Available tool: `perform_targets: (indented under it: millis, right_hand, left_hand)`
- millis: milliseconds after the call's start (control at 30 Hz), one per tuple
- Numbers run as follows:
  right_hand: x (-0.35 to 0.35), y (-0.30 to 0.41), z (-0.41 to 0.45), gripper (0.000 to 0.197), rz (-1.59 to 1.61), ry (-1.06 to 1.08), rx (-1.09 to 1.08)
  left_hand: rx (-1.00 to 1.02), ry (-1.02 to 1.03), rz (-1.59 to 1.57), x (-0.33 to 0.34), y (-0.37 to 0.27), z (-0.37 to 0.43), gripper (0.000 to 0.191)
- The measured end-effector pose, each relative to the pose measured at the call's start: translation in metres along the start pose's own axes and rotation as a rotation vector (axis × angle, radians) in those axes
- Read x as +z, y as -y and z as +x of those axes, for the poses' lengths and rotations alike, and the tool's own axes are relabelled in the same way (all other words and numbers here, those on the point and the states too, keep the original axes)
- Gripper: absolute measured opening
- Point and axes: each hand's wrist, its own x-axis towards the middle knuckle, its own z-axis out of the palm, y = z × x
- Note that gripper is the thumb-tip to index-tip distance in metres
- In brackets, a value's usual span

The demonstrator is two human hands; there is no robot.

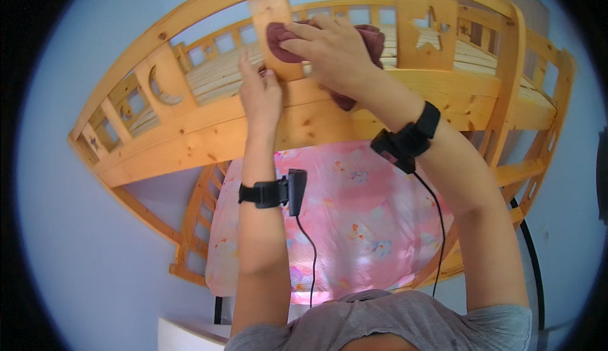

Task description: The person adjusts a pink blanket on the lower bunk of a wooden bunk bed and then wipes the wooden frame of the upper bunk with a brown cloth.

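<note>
My right hand [330, 49] holds a maroon cloth [373, 42] and presses part of it against the front of a plain upright board [270, 11] in a wooden bunk bed's upper guardrail. The cloth's other folds hang past the hand, down over the side rail [313, 118]. Left of that same board, my left hand [260, 90] rests by its lower edge, with the thumb and fingers apart. A small dark reddish patch shows between them; whether it is cloth, and whether this hand grips anything, is unclear.
Guardrail panels with a moon cutout [164, 83] and a star cutout [427, 42] flank the hands. Wooden slats [216, 75] lie behind. Below is pink floral fabric [361, 208]. A ladder [520, 173] stands at right. Cables [313, 251] hang from both wrist devices [297, 192].
</note>
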Motion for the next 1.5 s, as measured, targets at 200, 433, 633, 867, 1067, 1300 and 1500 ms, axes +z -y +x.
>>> perform_targets:
  millis: [200, 433, 633, 867, 1067, 1300, 1500]
  right_hand:
    - [-0.041, -0.047, -0.012, 0.037, -0.238, -0.185, 0.312]
    - [-0.053, -0.101, -0.042, 0.032, -0.130, -0.335, 0.175]
    - [-0.066, -0.123, -0.058, 0.037, -0.184, -0.365, 0.335]
    - [-0.081, -0.094, -0.035, 0.034, -0.035, -0.319, 0.486]
    - [-0.115, -0.142, -0.089, 0.033, -0.122, -0.161, 0.568]
    - [-0.061, -0.038, -0.141, 0.035, -0.067, -0.271, 0.525]
    - [-0.054, -0.048, -0.152, 0.030, -0.126, -0.311, 0.309]
  left_hand:
    - [-0.133, 0.024, -0.014, 0.001, -0.014, -0.006, 0.058]
    - [0.095, -0.157, 0.159, 0.028, -0.005, -0.015, 0.059]
    - [0.219, -0.152, 0.315, 0.020, -0.004, -0.014, 0.061]
    - [0.167, -0.057, 0.336, 0.017, -0.009, -0.016, 0.062]
    - [0.084, -0.082, 0.325, 0.021, -0.015, -0.013, 0.063]
    - [0.271, -0.179, 0.382, 0.021, 0.001, -0.011, 0.062]
    - [0.164, -0.122, 0.297, 0.020, -0.006, -0.014, 0.060]
